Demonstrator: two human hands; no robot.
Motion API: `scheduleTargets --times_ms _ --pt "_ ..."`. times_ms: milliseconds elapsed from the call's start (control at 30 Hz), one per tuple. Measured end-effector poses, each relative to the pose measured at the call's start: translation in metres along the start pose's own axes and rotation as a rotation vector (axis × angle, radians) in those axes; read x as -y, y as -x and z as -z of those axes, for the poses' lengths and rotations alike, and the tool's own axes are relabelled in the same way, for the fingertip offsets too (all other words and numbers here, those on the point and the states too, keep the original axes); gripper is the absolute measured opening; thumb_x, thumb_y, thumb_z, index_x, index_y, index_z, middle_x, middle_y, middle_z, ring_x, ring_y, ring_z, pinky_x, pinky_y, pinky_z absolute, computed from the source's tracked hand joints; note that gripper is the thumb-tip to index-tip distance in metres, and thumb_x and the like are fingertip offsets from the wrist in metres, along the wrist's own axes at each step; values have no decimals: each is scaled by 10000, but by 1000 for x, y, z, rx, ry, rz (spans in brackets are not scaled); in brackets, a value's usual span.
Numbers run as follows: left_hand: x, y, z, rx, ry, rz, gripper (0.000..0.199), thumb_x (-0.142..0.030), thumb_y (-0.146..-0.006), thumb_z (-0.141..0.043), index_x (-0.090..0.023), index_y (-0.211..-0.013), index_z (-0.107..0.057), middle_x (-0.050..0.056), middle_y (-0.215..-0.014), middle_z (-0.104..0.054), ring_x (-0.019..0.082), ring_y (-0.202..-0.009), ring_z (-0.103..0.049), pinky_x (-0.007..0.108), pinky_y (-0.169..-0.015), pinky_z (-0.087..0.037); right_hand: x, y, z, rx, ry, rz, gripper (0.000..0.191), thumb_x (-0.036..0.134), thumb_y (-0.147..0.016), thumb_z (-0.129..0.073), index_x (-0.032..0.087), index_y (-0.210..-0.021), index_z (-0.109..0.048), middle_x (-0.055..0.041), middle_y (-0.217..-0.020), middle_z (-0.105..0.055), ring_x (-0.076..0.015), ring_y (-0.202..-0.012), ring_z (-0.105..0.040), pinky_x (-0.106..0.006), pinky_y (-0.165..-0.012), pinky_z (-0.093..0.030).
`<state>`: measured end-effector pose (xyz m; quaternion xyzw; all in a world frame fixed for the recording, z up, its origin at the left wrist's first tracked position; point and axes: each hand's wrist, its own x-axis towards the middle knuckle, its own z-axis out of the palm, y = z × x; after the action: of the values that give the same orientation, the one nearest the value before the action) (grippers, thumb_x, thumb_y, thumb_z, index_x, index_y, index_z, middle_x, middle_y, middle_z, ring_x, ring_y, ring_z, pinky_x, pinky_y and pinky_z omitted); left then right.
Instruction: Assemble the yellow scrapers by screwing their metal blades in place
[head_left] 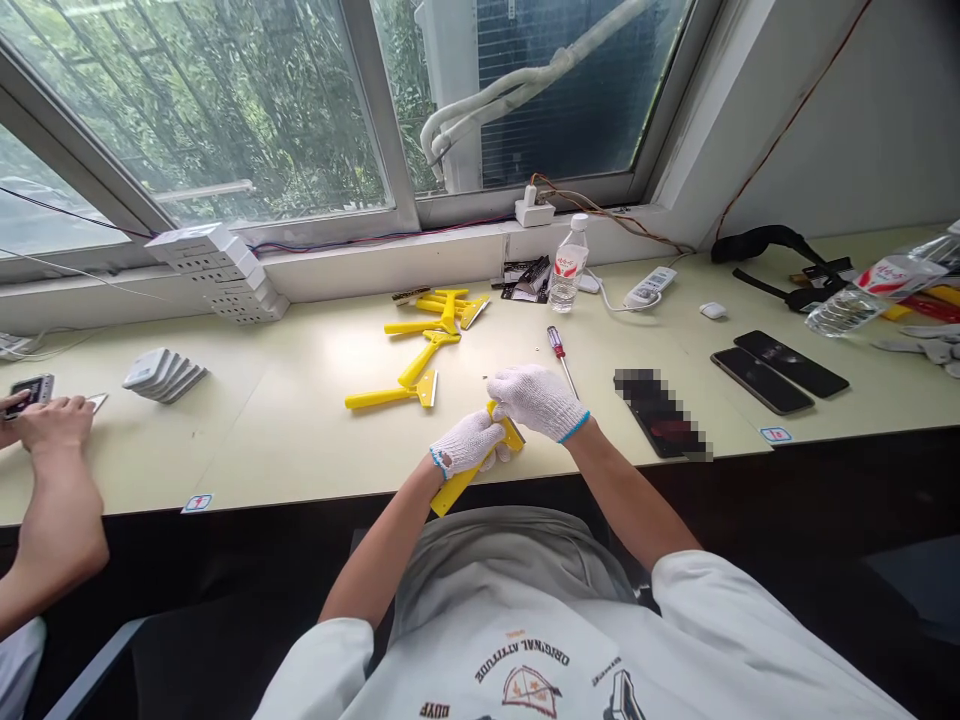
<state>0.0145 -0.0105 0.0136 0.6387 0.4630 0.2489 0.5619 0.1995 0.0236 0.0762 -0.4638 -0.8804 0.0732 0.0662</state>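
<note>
Gloved left hand (pixel 469 443) wraps the handle of a yellow plastic scraper (pixel 457 487), fingers closed. Right hand (pixel 537 403) curls over its blade end, apparently steadying it, though the knit glove hides the exact grip. Held close to the body, just over the front edge of the pale desk (pixel 262 440). More yellow scrapers (pixel 390 396) lie farther out, within reach.

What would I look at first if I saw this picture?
The bright yellow plastic scrapers with metal blades pop out first, scattered in the middle of the long pale-cream desk. Right in front, white knitted gloves with blue cuffs cover the left hand and right hand, which hold another yellow scraper. Above the desk, a big glass window shows green leaves.
</note>
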Motion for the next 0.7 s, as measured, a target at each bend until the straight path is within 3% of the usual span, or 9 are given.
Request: scheduleTargets --times_ms 100,233,400,500,633,700 --pt "4 -2 2 34 -14 33 212 -377 -941 -625 -179 -945 -700 60 -775 -757 141 -497 -578 271 -513 -459 4 -4 1 24 105 54 189 282 -1072 -663 154 -1130 -790 -162 -1170 -792 -264 -1008 -750 -345 -828 -511" --pt "8 -3 0 -8 -53 35 219 -336 -966 -539 -178 -880 -664 83 -800 -781 137 -475 -585 277 -501 -452 10 -5 -2 51 172 55 234 261 -1088 -601 171 -1074 -817 -157 -1101 -818 -261 -933 -762 -327 -713 -406" --pt "1 2 -6 -90 -104 27 267 -270 -1036 -457 -194 -860 -643 74 -826 -814 107 -486 -586 251 -547 -453 -1 -7 -13 -2 5 65 190 262 -1035 -671 196 -1054 -849 -119 -1091 -842 -236 -906 -753 -310 -704 -395" --pt "-2 4 -7 -100 -139 13 334 -263 -1064 -428 -194 -822 -647 60 -823 -820 97 -485 -598 253 -569 -464 -10 -9 -23 -44 -105 59 186 268 -1003 -688 204 -970 -859 -97 -974 -836 -209 -805 -714 -304 -700 -399" --pt "3 1 -8 -133 -254 -11 365 -262 -1069 -441 -190 -827 -704 47 -674 -760 128 -476 -626 278 -588 -469 -14 -12 -31 -89 -218 44 172 250 -954 -703 207 -867 -845 -73 -853 -807 -191 -745 -671 -301 -701 -401" --pt "5 0 -8 -244 -374 -40 369 -313 -1072 -500 -196 -801 -720 37 -557 -683 145 -465 -614 290 -596 -462 -14 -12 -32 -88 -275 37 162 233 -932 -704 203 -837 -832 -58 -804 -789 -180 -726 -654 -294 -698 -401"
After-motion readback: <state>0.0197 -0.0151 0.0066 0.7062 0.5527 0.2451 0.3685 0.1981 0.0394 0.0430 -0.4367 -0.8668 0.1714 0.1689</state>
